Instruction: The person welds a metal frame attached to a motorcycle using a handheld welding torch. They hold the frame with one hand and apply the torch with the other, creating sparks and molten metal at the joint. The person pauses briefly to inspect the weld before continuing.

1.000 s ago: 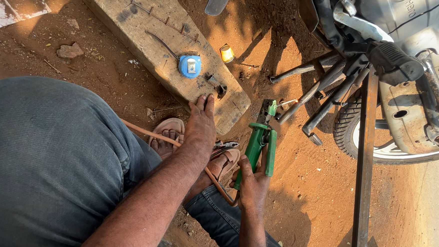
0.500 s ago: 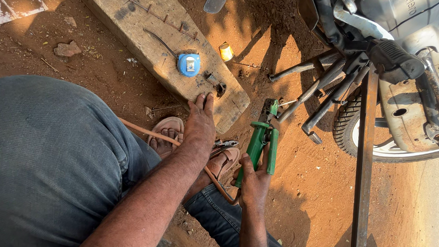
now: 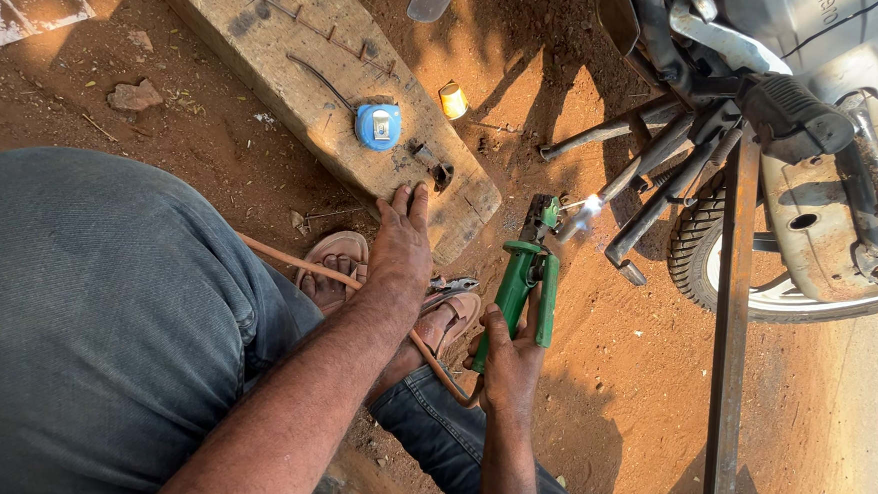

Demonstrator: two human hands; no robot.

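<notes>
The person's leg in grey-blue jeans (image 3: 84, 329) fills the lower left of the frame and is the largest thing here. In the upper right stands a motorcycle (image 3: 825, 147), with its tyre (image 3: 700, 241) at the right of centre and several dark metal bars (image 3: 653, 178) that come down from its frame toward the red soil. A long rusty steel bar (image 3: 729, 342) runs from the motorcycle down to the lower edge on the right side. A thick wooden plank (image 3: 318, 80) lies diagonally from the top centre to the middle of the frame.

The left hand (image 3: 402, 245) is near the centre. It is open and flat, the fingers stretched and close together, and the fingertips rest on the lower end of the plank. It holds nothing. Just under its wrist there are two feet in brown sandals (image 3: 440, 317), and a thin orange-brown cable (image 3: 308, 265) passes across them.

The right hand (image 3: 511, 366) is below the centre, a little to the right. It is closed firmly around the green handle of a welding electrode holder (image 3: 527, 287), which points up toward the metal bars. At its tip, just beside one bar, a bright white spark (image 3: 591, 205) shows.

On the plank, above the left hand, lies a small blue tape measure (image 3: 378, 126). A small yellow cap (image 3: 454, 100) lies on the soil near the plank, at the top centre.
</notes>
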